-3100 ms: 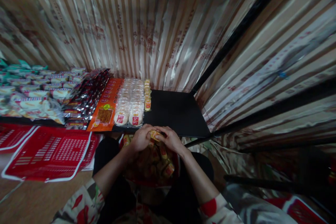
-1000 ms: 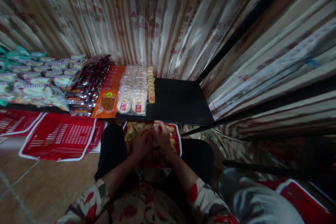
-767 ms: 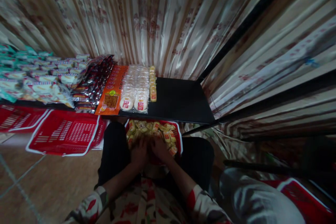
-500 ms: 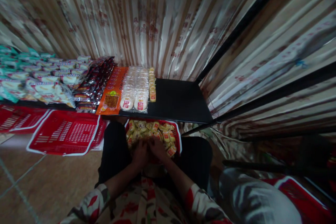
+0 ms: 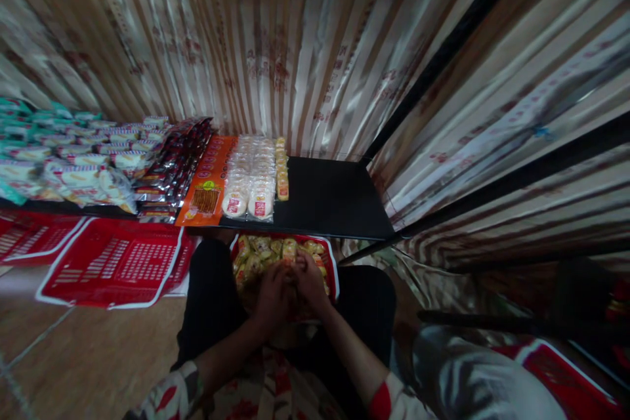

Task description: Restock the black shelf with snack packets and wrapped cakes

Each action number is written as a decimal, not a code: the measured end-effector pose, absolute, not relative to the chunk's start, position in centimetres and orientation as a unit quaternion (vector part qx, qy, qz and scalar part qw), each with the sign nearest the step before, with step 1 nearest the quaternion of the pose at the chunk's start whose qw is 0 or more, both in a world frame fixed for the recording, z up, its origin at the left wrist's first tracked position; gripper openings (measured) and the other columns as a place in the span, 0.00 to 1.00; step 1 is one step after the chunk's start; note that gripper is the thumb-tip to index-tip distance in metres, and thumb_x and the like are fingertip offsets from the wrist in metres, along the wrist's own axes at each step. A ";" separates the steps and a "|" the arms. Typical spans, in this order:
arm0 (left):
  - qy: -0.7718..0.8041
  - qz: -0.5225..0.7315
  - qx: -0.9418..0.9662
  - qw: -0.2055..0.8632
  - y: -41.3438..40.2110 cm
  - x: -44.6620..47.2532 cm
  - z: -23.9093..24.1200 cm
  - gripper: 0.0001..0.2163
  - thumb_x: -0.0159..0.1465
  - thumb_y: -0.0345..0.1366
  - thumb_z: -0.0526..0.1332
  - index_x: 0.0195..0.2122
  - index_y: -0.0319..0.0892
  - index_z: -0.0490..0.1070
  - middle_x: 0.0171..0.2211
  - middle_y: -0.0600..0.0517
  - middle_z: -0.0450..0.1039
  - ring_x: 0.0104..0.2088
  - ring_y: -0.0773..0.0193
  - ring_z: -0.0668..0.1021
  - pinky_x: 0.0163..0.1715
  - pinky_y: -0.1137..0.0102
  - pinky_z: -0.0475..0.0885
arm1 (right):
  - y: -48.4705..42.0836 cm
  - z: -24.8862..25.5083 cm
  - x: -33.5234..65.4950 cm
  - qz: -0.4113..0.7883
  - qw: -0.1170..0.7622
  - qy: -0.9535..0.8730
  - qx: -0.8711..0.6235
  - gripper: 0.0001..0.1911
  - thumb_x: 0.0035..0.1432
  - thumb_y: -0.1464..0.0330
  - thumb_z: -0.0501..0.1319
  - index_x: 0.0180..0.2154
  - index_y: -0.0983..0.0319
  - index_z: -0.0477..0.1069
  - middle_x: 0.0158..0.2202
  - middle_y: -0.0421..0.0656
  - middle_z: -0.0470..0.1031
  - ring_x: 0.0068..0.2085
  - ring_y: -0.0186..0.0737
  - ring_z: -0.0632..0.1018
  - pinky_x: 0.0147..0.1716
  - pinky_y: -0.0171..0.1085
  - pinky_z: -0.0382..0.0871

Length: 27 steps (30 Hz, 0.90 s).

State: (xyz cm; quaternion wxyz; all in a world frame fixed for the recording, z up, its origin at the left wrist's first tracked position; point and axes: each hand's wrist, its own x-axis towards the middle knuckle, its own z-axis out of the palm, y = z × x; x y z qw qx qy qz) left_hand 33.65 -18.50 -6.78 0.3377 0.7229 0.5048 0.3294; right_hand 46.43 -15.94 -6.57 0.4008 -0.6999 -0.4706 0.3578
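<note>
A red basket (image 5: 336, 279) with a white rim rests between my knees, full of small yellow snack packets (image 5: 253, 266) with red labels. Over its middle, my left hand (image 5: 272, 290) and my right hand (image 5: 311, 281) are close together with fingers closed. Between their fingertips is a yellow snack packet (image 5: 289, 251), standing up from the pile. The undersides of both hands and part of the pile are hidden. Ahead on the black shelf (image 5: 335, 193) stands a row of like yellow packets (image 5: 282, 174), beside white round crackers in clear wrap (image 5: 247, 177).
Left along the shelf are an orange snack bag (image 5: 204, 193), dark red packets (image 5: 170, 164), and white and green bags (image 5: 83, 157). Red baskets (image 5: 118, 262) lie below left. Black shelf posts (image 5: 443, 59) rise at right, and another person's grey-clad leg (image 5: 472, 367) is near.
The view has tilted slightly, so the shelf appears lower. My hands have come up off the pile, and a yellow snack packet now shows at their fingertips.
</note>
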 end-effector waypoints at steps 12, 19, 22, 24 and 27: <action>0.502 0.419 0.687 0.317 -8.7 36.8 -0.8 0.19 0.59 0.27 0.49 0.51 0.39 0.66 0.57 0.44 0.61 0.59 0.59 0.64 0.60 0.60 0.58 | -5.4 -2.5 47.4 0.315 0.522 -0.481 -0.630 0.18 0.51 0.65 0.56 0.45 0.61 0.69 0.42 0.45 0.74 0.41 0.38 0.76 0.45 0.38 0.70; 0.549 0.430 0.640 0.323 -4.6 37.9 -1.2 0.19 0.59 0.28 0.48 0.51 0.38 0.67 0.58 0.44 0.61 0.60 0.57 0.62 0.61 0.58 0.55 | -0.6 -3.0 46.8 0.284 0.504 -0.492 -0.651 0.19 0.51 0.68 0.55 0.46 0.62 0.70 0.46 0.47 0.73 0.42 0.39 0.75 0.45 0.38 0.69; 0.559 0.436 0.621 0.333 -3.6 38.2 -2.3 0.19 0.59 0.27 0.48 0.50 0.38 0.68 0.58 0.44 0.62 0.60 0.57 0.63 0.62 0.58 0.55 | 0.3 -3.6 46.6 0.266 0.488 -0.499 -0.665 0.19 0.52 0.69 0.55 0.47 0.61 0.70 0.46 0.47 0.73 0.44 0.40 0.75 0.48 0.40 0.68; 0.560 0.444 0.610 0.343 -3.3 38.2 -3.0 0.19 0.59 0.28 0.48 0.50 0.38 0.68 0.58 0.45 0.63 0.60 0.58 0.63 0.62 0.58 0.54 | 0.5 -4.0 46.5 0.263 0.480 -0.506 -0.666 0.19 0.53 0.68 0.54 0.48 0.61 0.70 0.46 0.47 0.73 0.45 0.41 0.74 0.49 0.41 0.67; 0.556 0.459 0.601 0.346 -3.2 38.2 -3.8 0.19 0.62 0.32 0.48 0.53 0.37 0.66 0.59 0.43 0.61 0.60 0.57 0.62 0.62 0.57 0.53 | 0.8 -4.6 46.3 0.271 0.485 -0.514 -0.654 0.20 0.54 0.67 0.54 0.49 0.61 0.69 0.46 0.47 0.74 0.44 0.41 0.75 0.48 0.41 0.67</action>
